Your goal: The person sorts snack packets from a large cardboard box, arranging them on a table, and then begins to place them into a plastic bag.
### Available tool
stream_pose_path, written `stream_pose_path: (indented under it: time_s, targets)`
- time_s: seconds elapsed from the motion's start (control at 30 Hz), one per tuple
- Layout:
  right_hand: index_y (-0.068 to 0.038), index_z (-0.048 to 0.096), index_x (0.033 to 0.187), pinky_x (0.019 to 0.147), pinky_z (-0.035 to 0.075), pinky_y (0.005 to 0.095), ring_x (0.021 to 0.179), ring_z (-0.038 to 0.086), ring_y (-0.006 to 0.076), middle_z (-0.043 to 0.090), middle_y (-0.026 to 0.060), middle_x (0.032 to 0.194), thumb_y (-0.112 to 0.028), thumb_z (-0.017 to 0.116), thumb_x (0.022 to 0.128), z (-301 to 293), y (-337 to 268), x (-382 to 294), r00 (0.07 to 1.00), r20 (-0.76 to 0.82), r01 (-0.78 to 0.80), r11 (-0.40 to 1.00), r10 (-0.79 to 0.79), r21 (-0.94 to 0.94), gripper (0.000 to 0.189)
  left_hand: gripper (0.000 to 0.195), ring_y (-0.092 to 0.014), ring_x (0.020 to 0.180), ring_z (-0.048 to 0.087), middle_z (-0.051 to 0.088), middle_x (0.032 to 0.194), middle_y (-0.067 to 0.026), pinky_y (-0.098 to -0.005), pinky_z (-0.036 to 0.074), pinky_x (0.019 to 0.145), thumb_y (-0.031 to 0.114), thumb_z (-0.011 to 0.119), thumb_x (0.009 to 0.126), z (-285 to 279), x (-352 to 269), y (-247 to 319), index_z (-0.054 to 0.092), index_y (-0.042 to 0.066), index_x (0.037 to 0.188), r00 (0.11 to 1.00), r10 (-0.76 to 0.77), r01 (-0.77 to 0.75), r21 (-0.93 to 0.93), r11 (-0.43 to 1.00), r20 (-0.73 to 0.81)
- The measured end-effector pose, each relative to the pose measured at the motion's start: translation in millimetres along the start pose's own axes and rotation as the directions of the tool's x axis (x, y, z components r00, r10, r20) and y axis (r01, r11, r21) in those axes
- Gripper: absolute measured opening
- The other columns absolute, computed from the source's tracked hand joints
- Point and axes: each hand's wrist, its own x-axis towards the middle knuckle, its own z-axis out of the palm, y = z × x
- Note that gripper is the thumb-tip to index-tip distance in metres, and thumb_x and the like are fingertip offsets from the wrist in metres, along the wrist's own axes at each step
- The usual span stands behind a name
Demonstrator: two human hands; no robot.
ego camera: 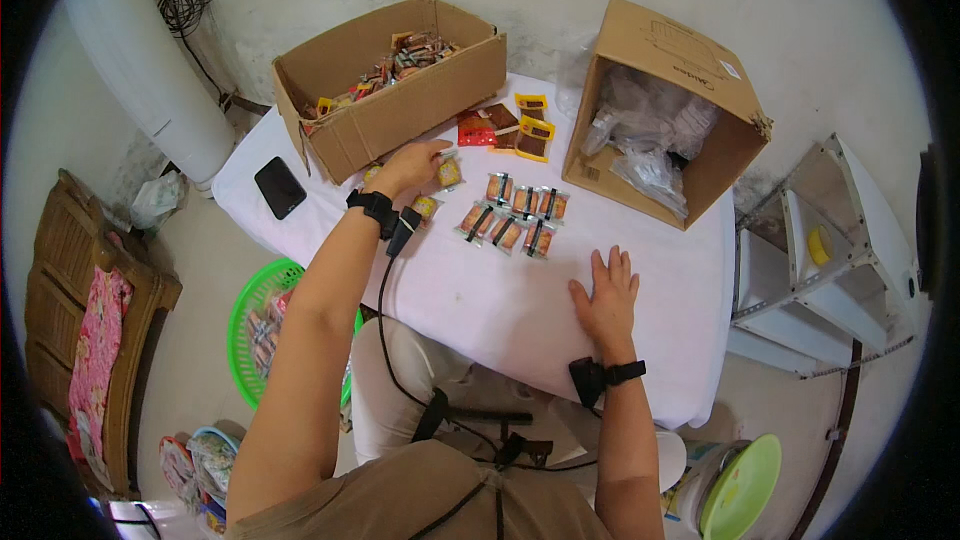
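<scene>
My left hand (411, 167) reaches over several yellow wrapped snacks (425, 208) in front of the left cardboard box; its fingertips are by one yellow snack (448, 171), and whether they grip it is unclear. My right hand (609, 298) lies palm down on the white tablecloth (480, 315), fingers apart, holding nothing. Between the hands, clear-wrapped pastries with dark bands (506, 231) lie in two rows. Behind them are flat brown snack packets in yellow packaging (534, 139) and a red packet (475, 127).
An open cardboard box (409, 101) holds many wrapped snacks. Another cardboard box (675, 52), on its side, holds clear plastic bags (652, 172). A black smartphone (280, 187) lies at left. A green basket (241, 345) stands below the table, metal shelving (817, 277) at right.
</scene>
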Motion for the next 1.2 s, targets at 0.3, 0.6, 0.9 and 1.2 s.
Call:
stream_pose_path:
  time_s: [0.3, 0.6, 0.9, 1.2]
  targets:
    - [-0.006, 0.046, 0.133, 0.108, 0.018, 0.0584, 0.136, 0.023, 0.0395, 0.031, 0.0238, 0.145, -0.035, 0.062, 0.083, 3, 5, -1, 1.000, -0.019, 0.009, 1.000, -0.009, -0.018, 0.060, 0.037, -0.036, 0.113, 0.051, 0.053, 0.125, -0.0171, -0.0413, 0.043, 0.094, 0.016, 0.058, 0.085, 21, -20, 25, 0.058, 0.011, 0.121, 0.976, -0.047, 0.110, 0.295, 0.949, -0.212]
    - [-0.006, 0.045, 0.133, 0.107, 0.018, 0.0594, 0.136, 0.024, 0.0398, 0.030, 0.0239, 0.145, -0.036, 0.062, 0.083, 3, 4, 0, 1.000, -0.019, 0.017, 1.000, -0.017, -0.022, 0.061, 0.039, -0.038, 0.124, 0.043, 0.049, 0.132, -0.0187, -0.0383, 0.036, 0.104, 0.015, 0.054, 0.086, 13, -25, -3, 0.054, 0.008, 0.125, 0.991, 0.119, -0.123, 0.070, 0.990, 0.066]
    - [-0.005, 0.045, 0.133, 0.107, 0.017, 0.0587, 0.137, 0.022, 0.0399, 0.030, 0.0238, 0.145, -0.034, 0.061, 0.083, 4, 4, -1, 0.999, -0.036, 0.026, 1.000, -0.026, 0.007, 0.060, 0.070, -0.039, 0.139, 0.017, 0.018, 0.150, -0.0221, -0.0613, 0.020, 0.106, 0.042, 0.056, 0.086, 30, -76, 13, 0.029, 0.012, 0.144, 0.988, 0.133, -0.097, 0.346, 0.933, -0.083]
    - [-0.005, 0.047, 0.133, 0.108, 0.016, 0.0570, 0.137, 0.022, 0.0383, 0.030, 0.0232, 0.145, -0.034, 0.061, 0.084, 2, 3, 0, 1.000, -0.023, 0.005, 1.000, -0.005, 0.016, 0.059, 0.053, -0.033, 0.120, 0.046, 0.049, 0.130, -0.0161, -0.0399, 0.039, 0.100, 0.010, 0.068, 0.074, 34, -71, 69, 0.052, 0.006, 0.124, 0.885, 0.456, -0.462, 0.049, 0.886, 0.096]
